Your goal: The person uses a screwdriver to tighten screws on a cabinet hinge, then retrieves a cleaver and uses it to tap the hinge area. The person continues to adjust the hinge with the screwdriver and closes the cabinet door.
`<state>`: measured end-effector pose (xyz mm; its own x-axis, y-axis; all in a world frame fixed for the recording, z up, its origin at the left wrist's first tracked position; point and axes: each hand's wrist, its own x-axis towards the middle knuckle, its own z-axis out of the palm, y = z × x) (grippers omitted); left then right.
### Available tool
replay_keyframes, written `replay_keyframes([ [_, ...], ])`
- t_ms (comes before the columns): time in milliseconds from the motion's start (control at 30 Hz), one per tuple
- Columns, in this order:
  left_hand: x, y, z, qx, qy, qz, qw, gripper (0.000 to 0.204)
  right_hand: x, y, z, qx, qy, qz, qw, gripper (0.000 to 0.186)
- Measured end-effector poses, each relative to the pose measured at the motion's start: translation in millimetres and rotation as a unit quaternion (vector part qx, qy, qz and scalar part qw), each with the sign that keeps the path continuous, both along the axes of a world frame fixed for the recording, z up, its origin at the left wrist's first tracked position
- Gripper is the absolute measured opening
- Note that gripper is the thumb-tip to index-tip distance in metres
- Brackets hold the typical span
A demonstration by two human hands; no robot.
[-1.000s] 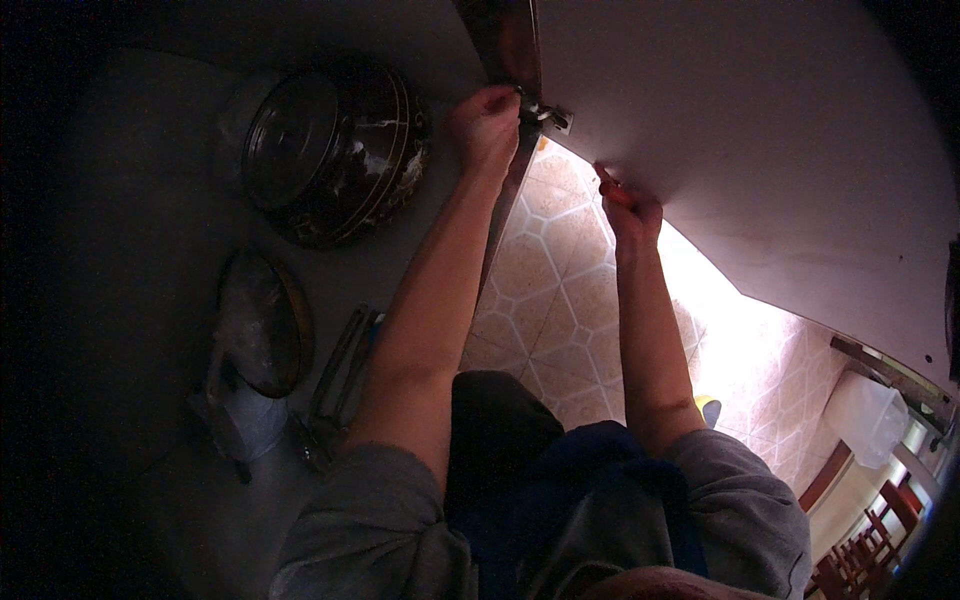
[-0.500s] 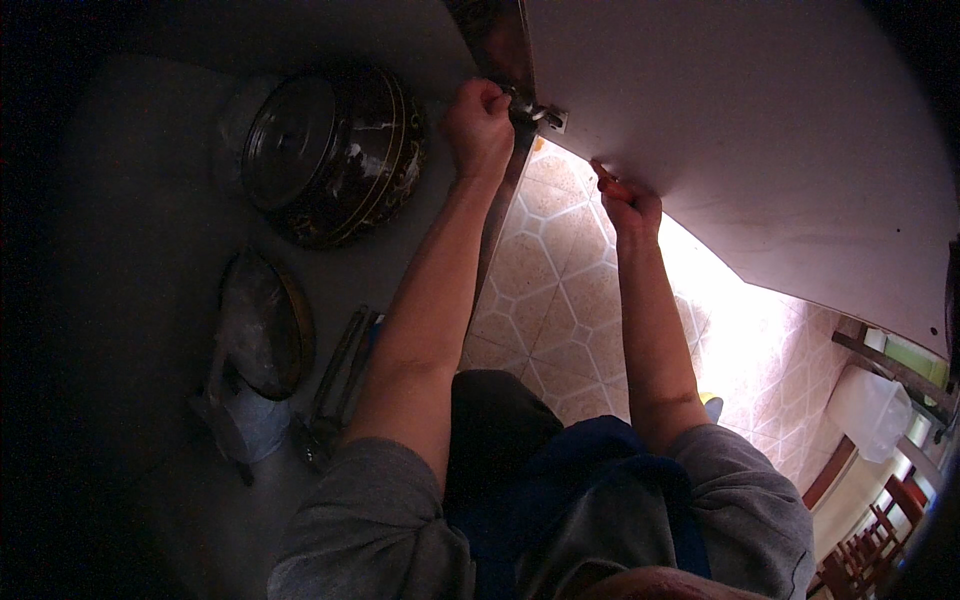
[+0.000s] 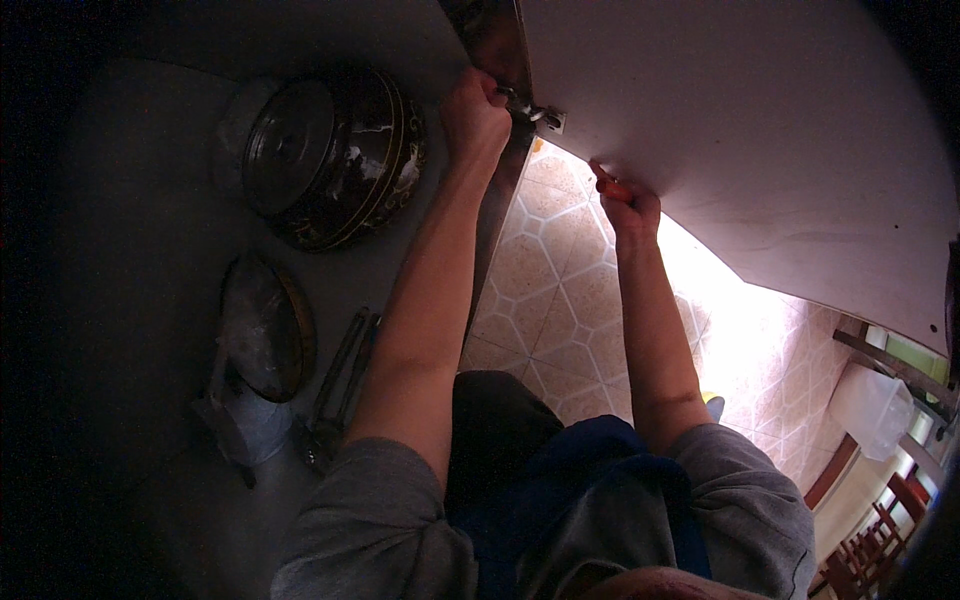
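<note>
My left hand (image 3: 475, 120) is closed at the metal hinge (image 3: 548, 118) between the cabinet frame (image 3: 492, 45) and the pale open door (image 3: 730, 120); whatever its fingers grip is hidden. My right hand (image 3: 631, 213) grips a small tool with a red-orange handle (image 3: 612, 189), held against the inner face of that door near its edge, below and right of the hinge. The exact kind of tool is too small to tell.
Inside the dark cabinet (image 3: 160, 160) lie a dark glossy pot with a glass lid (image 3: 375, 165), a round tray with clear plastic (image 3: 268, 325) and metal utensils (image 3: 342, 375). Tiled floor (image 3: 530, 280) shows below. At right are a translucent plastic container (image 3: 865, 410) and wooden chairs (image 3: 870, 540).
My left hand has shifted slightly up and to the left at the hinge, its fingers still curled. My right hand and its tool stay nearly in the same place.
</note>
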<state>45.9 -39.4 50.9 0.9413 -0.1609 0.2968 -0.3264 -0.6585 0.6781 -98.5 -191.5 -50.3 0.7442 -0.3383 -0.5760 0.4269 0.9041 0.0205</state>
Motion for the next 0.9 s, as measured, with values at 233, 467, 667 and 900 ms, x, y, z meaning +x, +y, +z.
replay_keyframes([
  [233,1,-2,-23,-0.211,0.070,0.034,0.974,0.021,-1,0,2,-0.040,0.014,0.019,0.999,0.021],
  [467,-9,-14,-46,-0.445,0.079,0.098,0.887,0.020,0,2,5,-0.068,0.027,0.024,0.997,0.026],
  [667,-8,-17,-53,-0.423,0.031,0.092,0.901,0.026,0,-2,1,-0.014,-0.009,0.014,1.000,0.042],
  [900,10,11,-58,-0.162,-0.083,-0.022,0.983,0.024,-2,-8,-11,0.004,-0.073,0.048,0.996,0.034],
])
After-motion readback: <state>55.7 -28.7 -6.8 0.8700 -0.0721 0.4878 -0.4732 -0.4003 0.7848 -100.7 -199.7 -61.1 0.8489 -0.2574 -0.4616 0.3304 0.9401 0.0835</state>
